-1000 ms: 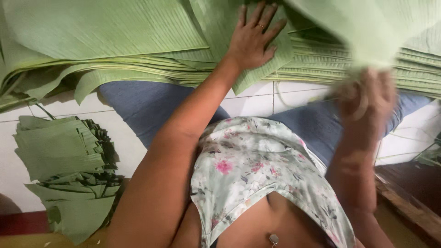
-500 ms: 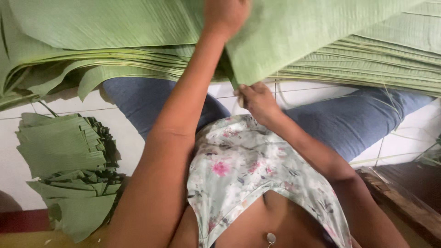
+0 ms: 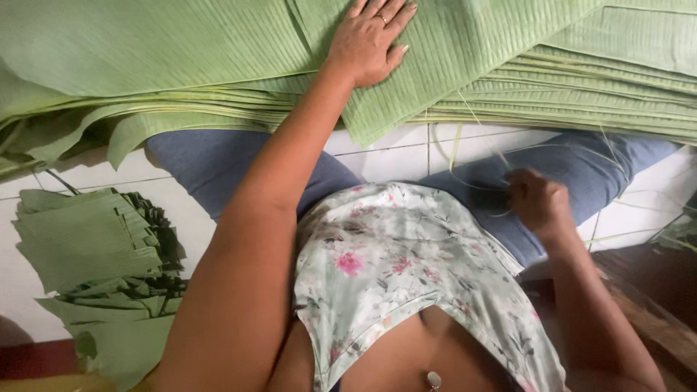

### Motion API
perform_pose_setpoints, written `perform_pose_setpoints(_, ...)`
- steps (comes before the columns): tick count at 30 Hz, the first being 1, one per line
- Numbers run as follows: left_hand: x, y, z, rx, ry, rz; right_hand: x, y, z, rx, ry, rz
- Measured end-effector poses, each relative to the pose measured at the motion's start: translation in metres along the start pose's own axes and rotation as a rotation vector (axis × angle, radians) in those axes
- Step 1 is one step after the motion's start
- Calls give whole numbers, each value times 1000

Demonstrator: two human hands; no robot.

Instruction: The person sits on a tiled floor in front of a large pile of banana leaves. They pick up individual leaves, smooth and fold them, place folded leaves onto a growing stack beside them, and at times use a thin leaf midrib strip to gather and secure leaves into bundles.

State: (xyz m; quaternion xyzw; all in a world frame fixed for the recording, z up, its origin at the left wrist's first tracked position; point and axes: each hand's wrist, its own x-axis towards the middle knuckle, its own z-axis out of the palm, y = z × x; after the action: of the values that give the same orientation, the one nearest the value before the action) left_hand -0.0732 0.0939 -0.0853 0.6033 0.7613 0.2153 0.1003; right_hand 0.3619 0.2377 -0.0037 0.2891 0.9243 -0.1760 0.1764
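The left hand [image 3: 369,40] is lying open and flat, palm down, fingers spread, pressing on the top sheet of a broad stack of green leaves [image 3: 181,51] that is spreading out to both sides of it and beyond it to the upper edge of the view. Just under the heel of this hand a corner of the top leaf [image 3: 377,116] is hanging over the front of the stack toward the person's lap. The right hand [image 3: 536,203] is resting well apart from the left, nearer the body and over the blue-clad right thigh [image 3: 581,163], curled shut in a loose fist around thin pale leaf fibres [image 3: 483,145] (the strands are running up from the fist toward the stack's front edge, though how many it is pinching cannot be told). Between the two hands, white floor tiles [image 3: 399,156] are showing below the stack. Far out past the left forearm, down on the floor, a smaller pile of cut, folded green leaf pieces [image 3: 87,239] is sitting apart from the big stack. A floral top [image 3: 392,268] is covering the person's middle.
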Motion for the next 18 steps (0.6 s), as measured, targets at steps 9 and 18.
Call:
perform_pose_setpoints(9,10,28,5,70,80,205,150,-72,-17,2042,140,122)
perform_pose_setpoints(18,3,32,14,102,125,184,168,-82,8,1970,266,394)
